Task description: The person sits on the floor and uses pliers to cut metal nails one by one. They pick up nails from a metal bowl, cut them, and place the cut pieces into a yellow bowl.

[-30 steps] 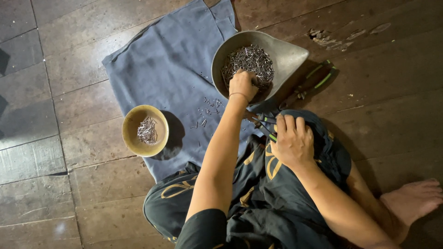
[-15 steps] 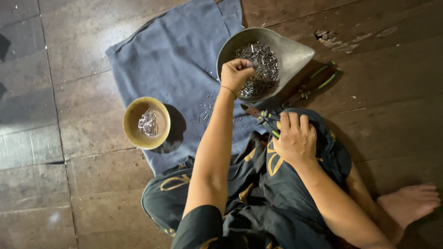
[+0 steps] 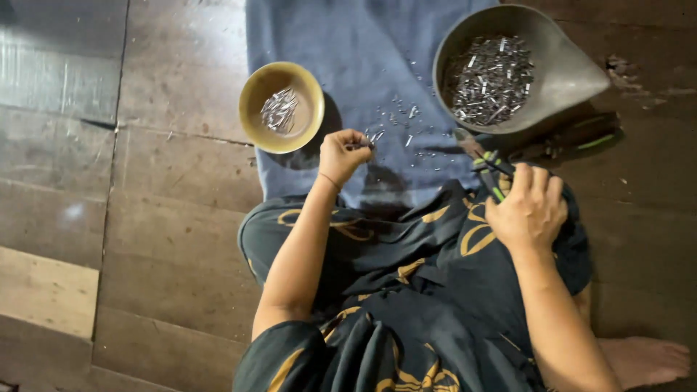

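Two hands busy. Left hand (image 3: 344, 154) fingers pinched shut on a small metal piece (image 3: 361, 146), held over the blue cloth (image 3: 348, 58), between the yellow bowl (image 3: 250, 116) and the grey pan (image 3: 566, 69). Right hand (image 3: 528, 207) wrapped around pliers (image 3: 488, 163) with green-black handles, resting on the lap just below the pan. Bowl holds a few metal bits, pan holds a big pile. Loose bits scattered on the cloth near the left hand. All on a dark wood floor (image 3: 145, 218).
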